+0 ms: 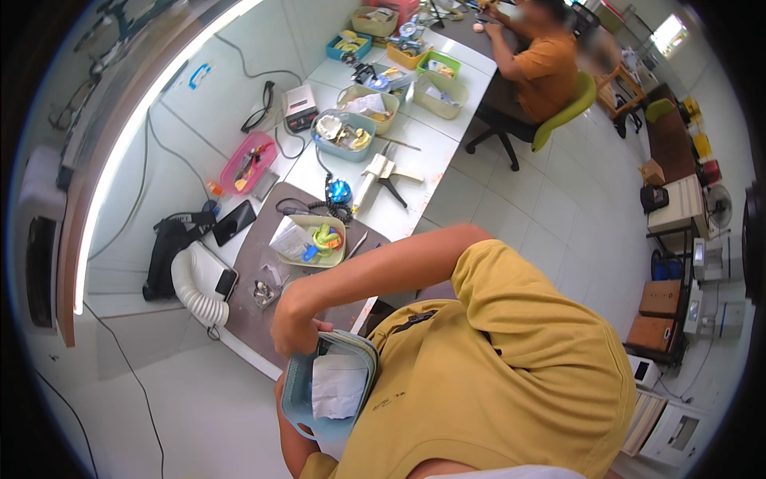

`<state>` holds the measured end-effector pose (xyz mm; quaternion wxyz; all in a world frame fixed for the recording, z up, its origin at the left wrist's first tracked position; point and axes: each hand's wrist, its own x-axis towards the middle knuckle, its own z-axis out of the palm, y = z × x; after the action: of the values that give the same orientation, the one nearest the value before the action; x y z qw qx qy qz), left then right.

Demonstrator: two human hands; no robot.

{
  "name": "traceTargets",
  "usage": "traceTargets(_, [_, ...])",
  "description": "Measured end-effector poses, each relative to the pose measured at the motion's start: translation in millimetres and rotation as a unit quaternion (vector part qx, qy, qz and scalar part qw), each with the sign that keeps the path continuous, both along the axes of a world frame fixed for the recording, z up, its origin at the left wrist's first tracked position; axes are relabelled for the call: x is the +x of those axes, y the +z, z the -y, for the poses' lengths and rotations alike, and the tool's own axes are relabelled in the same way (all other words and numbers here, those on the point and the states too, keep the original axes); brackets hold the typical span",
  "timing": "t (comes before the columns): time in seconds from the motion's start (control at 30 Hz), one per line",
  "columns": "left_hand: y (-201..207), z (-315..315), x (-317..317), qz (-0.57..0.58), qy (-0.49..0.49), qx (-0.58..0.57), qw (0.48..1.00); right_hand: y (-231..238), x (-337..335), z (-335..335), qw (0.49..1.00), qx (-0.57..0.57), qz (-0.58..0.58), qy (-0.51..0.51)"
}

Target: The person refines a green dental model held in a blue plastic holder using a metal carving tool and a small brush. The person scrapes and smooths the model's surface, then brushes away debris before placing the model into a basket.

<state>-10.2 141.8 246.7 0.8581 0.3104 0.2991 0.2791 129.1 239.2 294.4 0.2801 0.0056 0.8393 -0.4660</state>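
Close against my yellow shirt, a light-blue plastic basket (298,393) is tilted, with a folded white paper (337,386) inside. My right hand (294,323) is over its far left end, fingers curled down and closed; what they hold is hidden by the hand and rim. Below the basket my left forearm (294,443) shows; the left hand is behind the basket, its fingers out of sight. Beyond my right hand, a small clear tray of metal bits (263,294) lies on the brown mat (243,319). A cream basket (339,257) there holds papers and a yellow-green coil.
Farther along the white table are a white handheld tool (373,180), a blue round device (339,191), a pink basket (226,177) and several parts baskets. A ribbed white hose (191,291) and black phone (234,223) lie left. A person in orange (546,72) sits at the far end.
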Motion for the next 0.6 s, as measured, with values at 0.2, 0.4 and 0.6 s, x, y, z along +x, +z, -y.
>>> traceTargets(0.2, [-2.9,-58.4,104.3,0.066,-0.267,-0.029,0.961,-49.0,36.2,3.7,0.993,0.106,0.048,-0.035])
traceTargets(0.4, [9.9,-66.8,158.4,0.072,-0.382,-0.034,0.921,30.0,136.1,29.1,0.946,0.142,0.035,-0.288])
traceTargets(0.6, [15.4,-63.6,179.6,0.047,-0.425,-0.049,0.903,48.7,240.9,89.5,0.749,0.169,-0.156,-0.621])
